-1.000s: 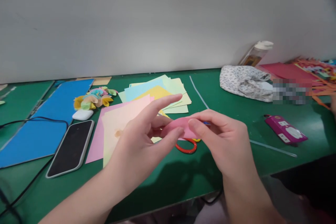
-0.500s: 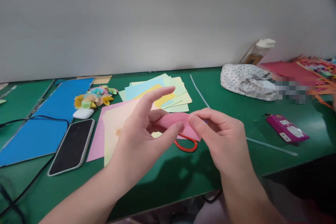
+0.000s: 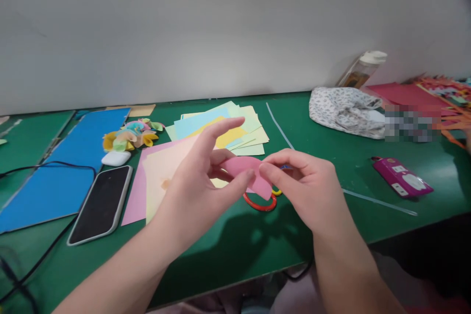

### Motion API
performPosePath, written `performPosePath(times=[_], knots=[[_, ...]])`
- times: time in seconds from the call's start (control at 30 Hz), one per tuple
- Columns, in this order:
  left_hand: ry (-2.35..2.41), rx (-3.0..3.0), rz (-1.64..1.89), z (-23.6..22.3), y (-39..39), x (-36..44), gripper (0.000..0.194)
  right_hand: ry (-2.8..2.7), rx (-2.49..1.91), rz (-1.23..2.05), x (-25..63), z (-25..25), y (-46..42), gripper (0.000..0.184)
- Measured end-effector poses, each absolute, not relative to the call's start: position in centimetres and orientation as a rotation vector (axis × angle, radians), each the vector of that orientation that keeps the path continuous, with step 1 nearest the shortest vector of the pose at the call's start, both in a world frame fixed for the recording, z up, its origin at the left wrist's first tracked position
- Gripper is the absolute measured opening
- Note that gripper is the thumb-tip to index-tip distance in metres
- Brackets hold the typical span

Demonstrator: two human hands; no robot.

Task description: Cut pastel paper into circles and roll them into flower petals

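Observation:
A small piece of pink paper with a curved upper edge is held between my two hands above the table. My left hand pinches its left part between the thumb and the bent fingers, while the index finger sticks out above it. At the paper's right side, the thumb and index finger of my right hand grip the edge. Beneath the paper lies a pair of scissors, its red and yellow handle loops showing and the rest covered by the paper and my hands.
Coloured paper sheets lie behind my hands. To the left are a phone, a white case, paper flowers, a blue board and a black cable. Rightward lie glue sticks, a patterned cloth, a bottle and a purple device.
My right hand has shifted slightly left along the pink paper, whose lower right part has moved the same way. More of the yellow scissor handle now shows. My left hand keeps its pinch.

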State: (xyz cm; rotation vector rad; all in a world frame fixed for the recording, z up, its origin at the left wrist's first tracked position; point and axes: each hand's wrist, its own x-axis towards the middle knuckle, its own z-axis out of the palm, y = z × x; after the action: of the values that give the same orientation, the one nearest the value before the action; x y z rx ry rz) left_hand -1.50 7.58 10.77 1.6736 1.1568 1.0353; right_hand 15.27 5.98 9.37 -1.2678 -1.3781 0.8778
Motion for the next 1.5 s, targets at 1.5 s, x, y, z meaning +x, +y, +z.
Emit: performPosePath(times=[1.5], knots=[[1.028, 1.329, 1.176, 9.7, 9.8, -1.1, 0.068, -1.27, -1.274, 0.705, 15.0, 7.9, 6.7, 0.005]])
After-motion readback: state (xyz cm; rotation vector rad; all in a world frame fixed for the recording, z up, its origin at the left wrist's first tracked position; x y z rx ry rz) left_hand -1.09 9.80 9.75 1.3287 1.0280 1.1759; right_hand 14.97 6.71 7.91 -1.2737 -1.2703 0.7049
